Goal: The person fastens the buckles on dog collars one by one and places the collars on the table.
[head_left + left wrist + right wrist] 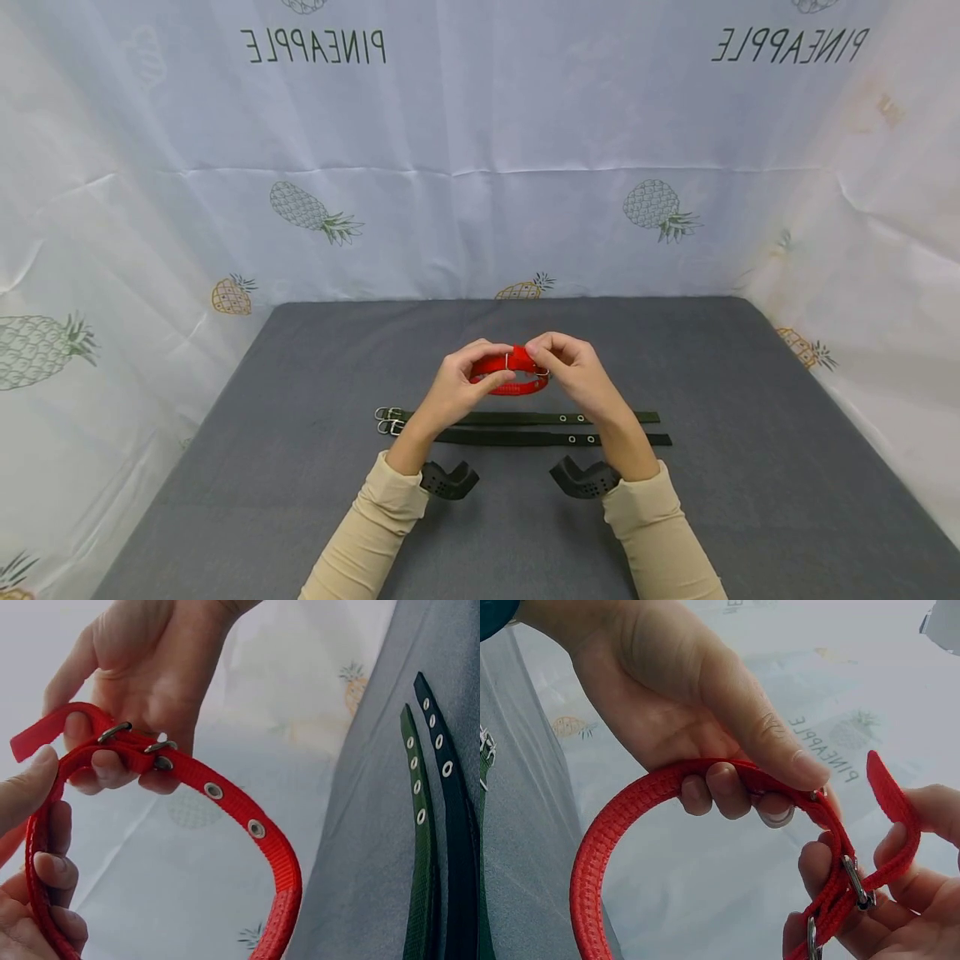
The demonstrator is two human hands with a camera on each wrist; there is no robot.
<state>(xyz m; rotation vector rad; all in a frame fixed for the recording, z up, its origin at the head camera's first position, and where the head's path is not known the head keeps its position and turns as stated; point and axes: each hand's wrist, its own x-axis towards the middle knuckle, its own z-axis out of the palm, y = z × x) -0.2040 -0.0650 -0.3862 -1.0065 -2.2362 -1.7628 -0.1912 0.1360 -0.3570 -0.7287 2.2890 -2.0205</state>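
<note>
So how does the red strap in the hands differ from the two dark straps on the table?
The red strap is curved into a loop and held up by both hands, left hand and right hand; the dark straps lie flat and straight on the grey table, untouched. The red strap's end is through its buckle; the dark straps lie open. All three have metal eyelets and a metal buckle.

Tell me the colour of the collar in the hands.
Red collar; the left wrist view shows it best.
</note>
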